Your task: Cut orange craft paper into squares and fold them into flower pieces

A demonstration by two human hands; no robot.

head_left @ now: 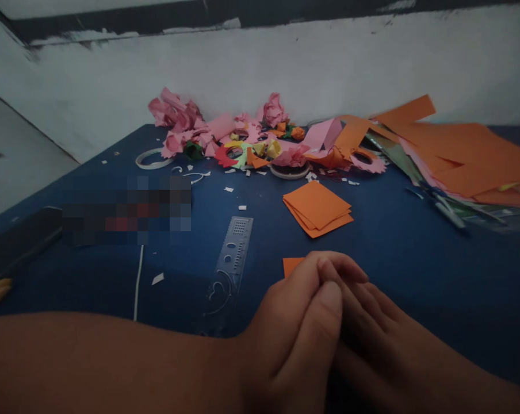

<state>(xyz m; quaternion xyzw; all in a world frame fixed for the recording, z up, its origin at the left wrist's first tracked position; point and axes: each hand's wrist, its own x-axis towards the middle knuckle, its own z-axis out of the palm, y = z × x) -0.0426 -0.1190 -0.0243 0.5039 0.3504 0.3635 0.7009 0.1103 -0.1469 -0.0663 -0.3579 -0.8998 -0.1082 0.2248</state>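
My left hand (pixel 301 325) and my right hand (pixel 383 328) meet at the lower middle, their curled fingers and thumbs pressed together. From behind the left hand juts a corner of orange paper (pixel 293 266); my left fingers are closed at it, and the rest is hidden. What lies inside the right fingers does not show. Just beyond the hands lies a small stack of orange paper squares (pixel 316 206), slightly fanned. A clear plastic stencil ruler (pixel 234 253) lies left of the paper, its near end close to my left wrist.
Crumpled and cut pink, orange and yellow paper (pixel 217 129) is heaped along the wall, with tape rolls (pixel 154 158) in front. Large orange sheets (pixel 475 155) are piled at the right beside a pen-like tool (pixel 450 213). White scraps (pixel 157 279), a cable (pixel 138 284) and a blurred-out object (pixel 126 213) lie left on the blue table (pixel 415 259).
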